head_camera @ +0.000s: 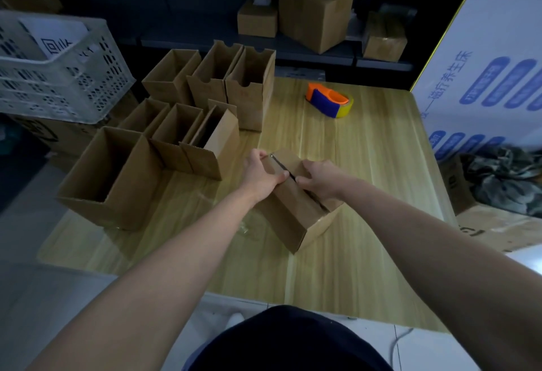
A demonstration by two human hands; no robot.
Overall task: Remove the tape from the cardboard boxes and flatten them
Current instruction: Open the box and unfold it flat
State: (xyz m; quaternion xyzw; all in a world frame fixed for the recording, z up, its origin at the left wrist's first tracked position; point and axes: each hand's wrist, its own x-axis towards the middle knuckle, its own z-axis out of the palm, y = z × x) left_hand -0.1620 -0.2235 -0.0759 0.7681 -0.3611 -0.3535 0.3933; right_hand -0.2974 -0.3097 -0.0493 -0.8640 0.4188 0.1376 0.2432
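I judge the task about half done: in the centre of the frame the left hand (pixel 261 171) and right hand (pixel 321 178) grip the top flaps of one small box (pixel 293 212) on the bench (pixel 366 165), fingers curled beside its open seam. No box looks flattened yet. In the upper left stand seven open boxes (pixel 176 136); at the top are three closed boxes (pixel 315 16) and one tape dispenser (pixel 328 99).
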